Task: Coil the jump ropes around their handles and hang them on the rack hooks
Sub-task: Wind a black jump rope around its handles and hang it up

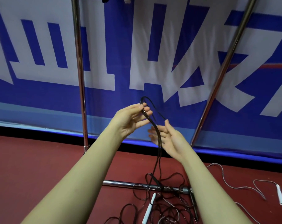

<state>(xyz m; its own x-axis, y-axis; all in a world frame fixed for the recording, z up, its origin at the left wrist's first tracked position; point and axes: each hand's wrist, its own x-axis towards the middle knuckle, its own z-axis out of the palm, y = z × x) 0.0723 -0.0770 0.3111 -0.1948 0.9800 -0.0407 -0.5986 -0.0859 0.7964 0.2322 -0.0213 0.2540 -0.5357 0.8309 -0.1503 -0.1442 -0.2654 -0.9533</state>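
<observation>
My left hand (133, 118) is raised in front of the banner and pinches a folded loop of black jump rope (158, 136) between thumb and fingertips. The doubled rope hangs down from it to a tangle of black cord (154, 206) on the floor. My right hand (167, 138) is just below and to the right, palm up, fingers spread, with the hanging rope lying across them. A black handle (156, 181) dangles near the rack's bottom bar. White handles (149, 209) lie among the tangle.
The chrome rack has a left upright (79, 75), a slanted right upright (221, 73) and a bottom bar (137, 185). A white-handled rope (280, 197) lies on the red floor at right. A blue and white banner (137, 59) hangs behind.
</observation>
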